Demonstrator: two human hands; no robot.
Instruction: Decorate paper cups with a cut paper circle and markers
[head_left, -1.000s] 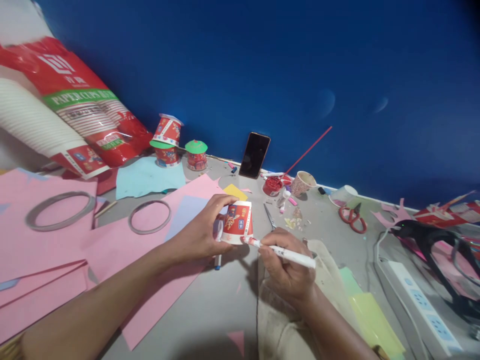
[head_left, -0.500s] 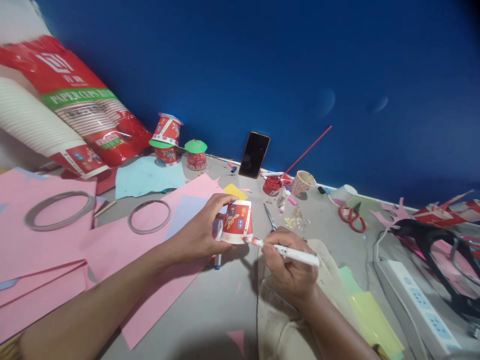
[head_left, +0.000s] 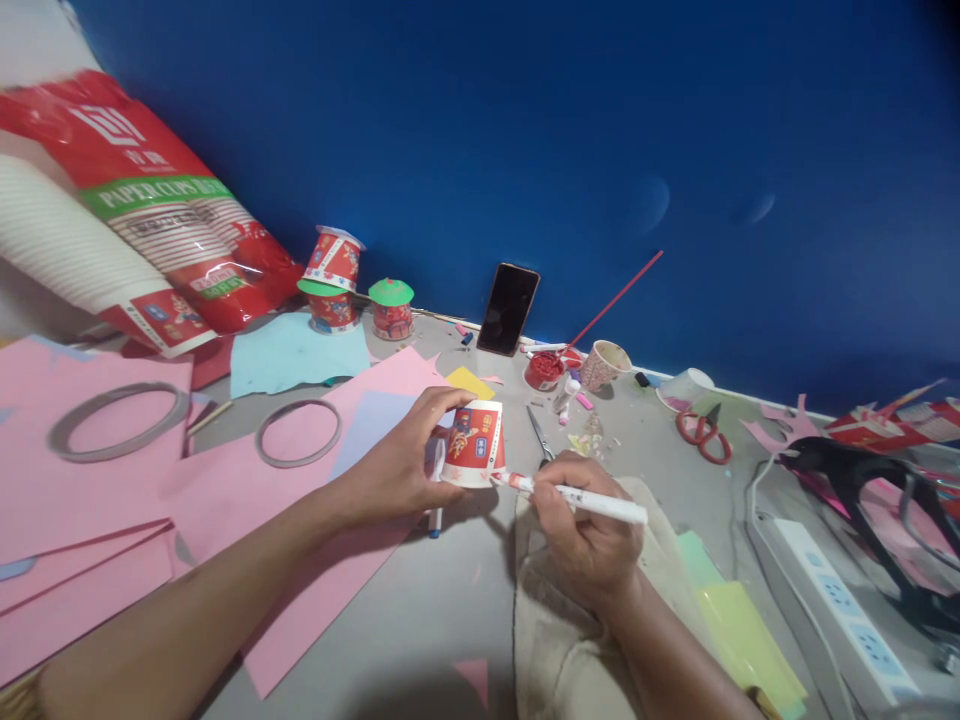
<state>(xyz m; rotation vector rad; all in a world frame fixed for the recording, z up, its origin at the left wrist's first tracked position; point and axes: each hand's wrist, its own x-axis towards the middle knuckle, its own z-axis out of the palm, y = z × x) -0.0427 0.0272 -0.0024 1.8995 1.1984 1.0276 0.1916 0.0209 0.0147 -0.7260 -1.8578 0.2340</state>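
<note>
My left hand grips a red and white paper cup between thumb and fingers, holding it upside down with its wide rim at the bottom. In my right hand is a white marker pen, its reddish tip at the lower right edge of the cup, by the white band along the rim. Whether the tip touches the paper I cannot tell. Behind the cup, near my left fingers, shows part of another pen with a blue end. Grey scissors blades lie just beyond my right hand.
Pink paper with a tape roll lies left. Decorated cups, a phone and a red pot with a stick stand along the blue wall. A cloth, red-handled scissors and a power strip are right.
My right hand has shifted slightly right with the marker, and its tip has moved a little right along the cup's lower edge. My left hand and the cup stay nearly still.
</note>
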